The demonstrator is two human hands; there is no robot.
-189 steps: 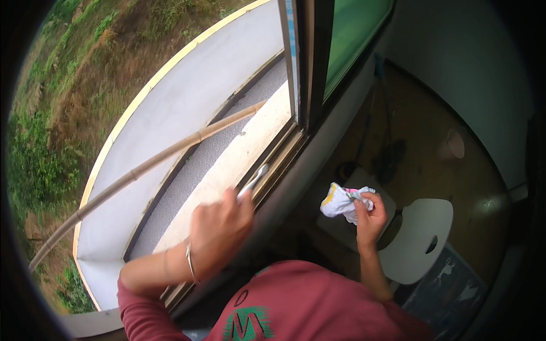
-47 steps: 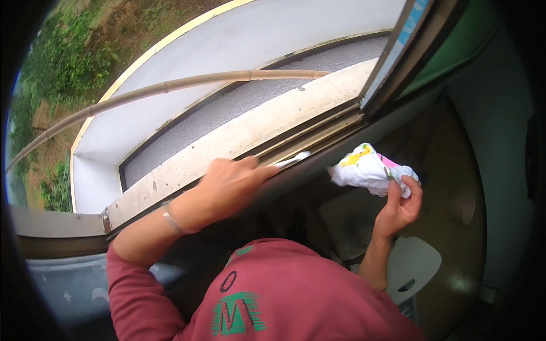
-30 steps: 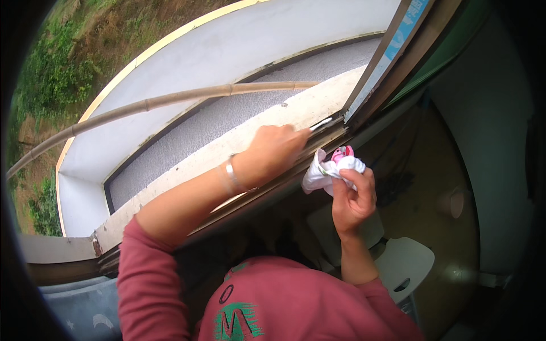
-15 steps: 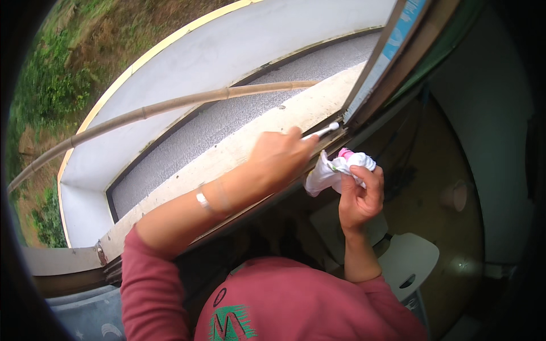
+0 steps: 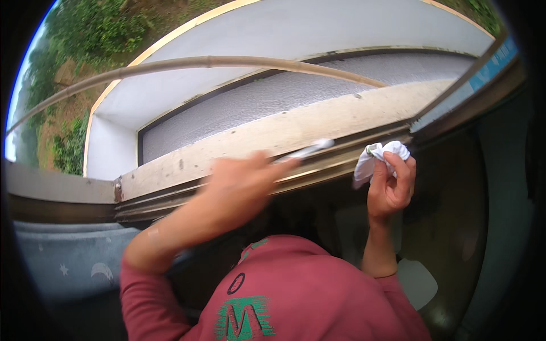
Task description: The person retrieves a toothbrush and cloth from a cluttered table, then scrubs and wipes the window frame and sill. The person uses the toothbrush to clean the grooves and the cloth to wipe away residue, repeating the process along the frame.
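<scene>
My left hand (image 5: 242, 182), smeared a little by motion, is closed on a slim white stick with a rounded white end (image 5: 310, 150). The stick slants over the brown window track (image 5: 318, 170), its rounded end pointing right; I cannot tell whether it touches the rails. My right hand (image 5: 395, 184) pinches a bunched white cloth (image 5: 378, 159) between thumb and fingers. The cloth hangs just beside the near edge of the track, close to its right end.
A pale sill (image 5: 273, 133) runs beyond the track, and a bamboo pole (image 5: 210, 61) crosses above the grey ledge (image 5: 244, 102). The window frame (image 5: 466, 94) rises at the right. Blue-grey patterned fabric (image 5: 74, 256) lies at lower left, a white stool (image 5: 418, 281) at lower right.
The view has turned, showing more of the track. My left hand has drawn the white stick leftward, away from the window frame's corner. My right hand still holds the cloth.
</scene>
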